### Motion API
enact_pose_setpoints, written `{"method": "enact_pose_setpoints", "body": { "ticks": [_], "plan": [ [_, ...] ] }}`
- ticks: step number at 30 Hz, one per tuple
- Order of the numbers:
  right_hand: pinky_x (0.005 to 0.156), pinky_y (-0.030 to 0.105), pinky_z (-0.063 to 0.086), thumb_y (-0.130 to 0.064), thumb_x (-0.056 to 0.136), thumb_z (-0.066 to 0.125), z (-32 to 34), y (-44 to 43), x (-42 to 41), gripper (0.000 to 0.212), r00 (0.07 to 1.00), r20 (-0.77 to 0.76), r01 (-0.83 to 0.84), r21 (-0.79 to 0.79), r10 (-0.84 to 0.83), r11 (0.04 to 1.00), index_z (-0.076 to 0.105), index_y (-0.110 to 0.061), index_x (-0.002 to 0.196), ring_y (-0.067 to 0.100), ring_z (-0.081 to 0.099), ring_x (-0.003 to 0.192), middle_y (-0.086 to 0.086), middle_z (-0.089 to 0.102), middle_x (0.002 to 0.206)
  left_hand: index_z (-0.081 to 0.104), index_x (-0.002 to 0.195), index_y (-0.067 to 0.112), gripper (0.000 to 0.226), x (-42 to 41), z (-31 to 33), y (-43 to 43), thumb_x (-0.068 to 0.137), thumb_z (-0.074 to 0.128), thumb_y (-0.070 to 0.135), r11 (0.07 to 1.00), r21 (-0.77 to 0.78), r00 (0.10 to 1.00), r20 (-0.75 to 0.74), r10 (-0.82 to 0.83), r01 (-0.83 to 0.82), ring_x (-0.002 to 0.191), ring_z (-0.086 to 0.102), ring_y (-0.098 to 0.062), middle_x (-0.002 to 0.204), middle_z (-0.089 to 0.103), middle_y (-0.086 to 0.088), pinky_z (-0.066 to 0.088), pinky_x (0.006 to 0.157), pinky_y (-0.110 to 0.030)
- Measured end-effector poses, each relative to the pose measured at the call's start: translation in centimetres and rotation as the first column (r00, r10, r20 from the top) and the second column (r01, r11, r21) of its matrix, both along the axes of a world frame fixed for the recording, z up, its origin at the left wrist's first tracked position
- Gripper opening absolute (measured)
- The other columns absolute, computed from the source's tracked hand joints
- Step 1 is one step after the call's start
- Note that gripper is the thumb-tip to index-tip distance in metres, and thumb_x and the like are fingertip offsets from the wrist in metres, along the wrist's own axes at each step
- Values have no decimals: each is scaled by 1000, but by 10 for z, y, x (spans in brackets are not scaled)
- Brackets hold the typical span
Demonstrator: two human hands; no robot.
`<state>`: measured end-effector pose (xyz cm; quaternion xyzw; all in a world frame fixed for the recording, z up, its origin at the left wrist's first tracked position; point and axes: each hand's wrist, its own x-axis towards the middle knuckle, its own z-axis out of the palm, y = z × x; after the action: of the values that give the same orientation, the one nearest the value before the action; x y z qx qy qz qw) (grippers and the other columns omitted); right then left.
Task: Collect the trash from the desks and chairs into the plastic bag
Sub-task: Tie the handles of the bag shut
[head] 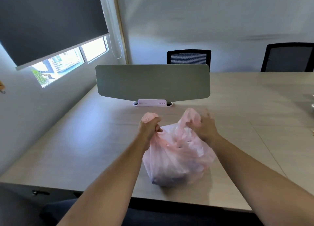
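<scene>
Plainly, the plastic bag (178, 162) (mouth up) stands upright on the desk (81, 140), left hand (149, 128) and right hand (205, 128) gripping it.

An office: long shared desk (237, 96), grey divider screen (153, 82), mesh chairs (189, 58).

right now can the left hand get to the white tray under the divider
Probably yes: only desk lies between the left hand and the tray. But it grips a handle of the bag, so it must let go first.
</scene>
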<state>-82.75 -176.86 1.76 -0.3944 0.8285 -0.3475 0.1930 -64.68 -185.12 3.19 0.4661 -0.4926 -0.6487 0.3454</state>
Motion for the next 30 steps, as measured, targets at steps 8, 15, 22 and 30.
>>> {"method": "enact_pose_setpoints", "body": {
  "ticks": [8, 15, 22, 30],
  "plan": [
    [56, 28, 39, -23, 98, 38, 7, -12, 33, 28, 920, 380, -1, -248, 98, 969, 50, -13, 74, 22, 48, 53, 9, 50, 62, 52, 63, 12, 35, 16, -9, -14, 80, 74, 34, 997, -61, 998, 43, 46, -44, 47, 34, -15, 60, 42, -3, 38, 55, -27],
    [61, 26, 37, -10, 86, 39, 16, -21, 36, 27, 767, 602, -16, -328, 221, 945, 62, -13, 75, 14, 46, 65, 2, 57, 75, 68, 111, 15, 69, 7, -15, -18, 66, 67, 68, 950, -226, 971, 147, -188, 218, 109, 61, -22, 122, 64, -2, 46, 86, -28],
    [69, 21, 45, 1, 92, 31, 7, -28, 43, 38, 816, 385, -306, -347, 432, 887, 69, -2, 93, 10, 59, 75, 2, 70, 86, 57, 115, 18, 42, -22, -11, -2, 95, 42, 52, 935, -136, 929, 225, -293, 328, 98, 59, -7, 109, 60, 5, 39, 79, -2],
    [85, 28, 49, -13, 92, 55, -1, -33, 53, 23, 819, 343, -356, -324, 459, 876, 53, -17, 115, 13, 64, 92, -4, 65, 104, 65, 114, 14, 48, -38, -37, -9, 103, 25, 37, 983, -181, 995, 98, 33, -15, 106, 63, -23, 109, 69, -10, 48, 96, -35]
  ]
}}
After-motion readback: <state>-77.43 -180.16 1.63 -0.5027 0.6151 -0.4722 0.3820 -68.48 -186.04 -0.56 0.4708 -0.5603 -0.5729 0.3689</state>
